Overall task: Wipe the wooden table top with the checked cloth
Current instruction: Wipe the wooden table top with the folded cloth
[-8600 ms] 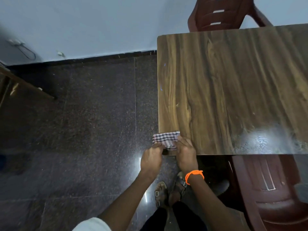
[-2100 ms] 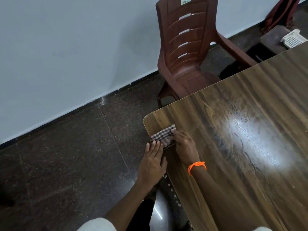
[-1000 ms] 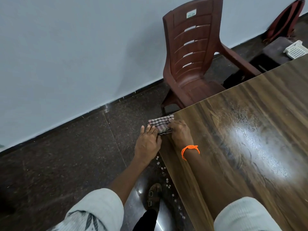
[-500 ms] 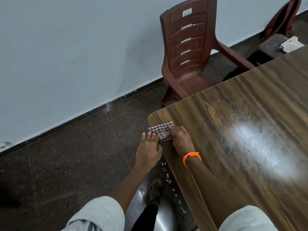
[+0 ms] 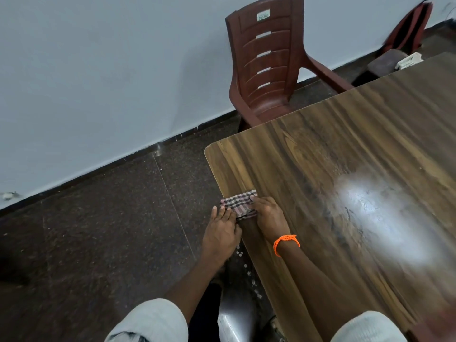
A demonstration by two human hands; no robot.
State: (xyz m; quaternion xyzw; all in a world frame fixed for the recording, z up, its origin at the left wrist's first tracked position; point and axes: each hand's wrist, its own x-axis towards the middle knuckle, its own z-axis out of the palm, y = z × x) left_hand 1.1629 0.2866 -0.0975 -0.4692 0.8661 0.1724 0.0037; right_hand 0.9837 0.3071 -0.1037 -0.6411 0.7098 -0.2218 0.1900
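Reaching in beside the table edge, the left hand [image 5: 220, 236] lies flat with fingers straight, tips touching the checked cloth [image 5: 238, 205]. The cloth overhangs the wooden table top [image 5: 333, 174], pressed by the right hand [image 5: 267, 214], fingers extended.

Pink-black checked cloth [image 5: 238, 204]; perhaps maroon chair [image 5: 267, 67].

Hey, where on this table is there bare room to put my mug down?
The table is bare from the far corner by the chair across to the shiny glare patch. It is crowded only at the left edge, where the right hand presses the cloth, with the left hand just off the edge beside it.
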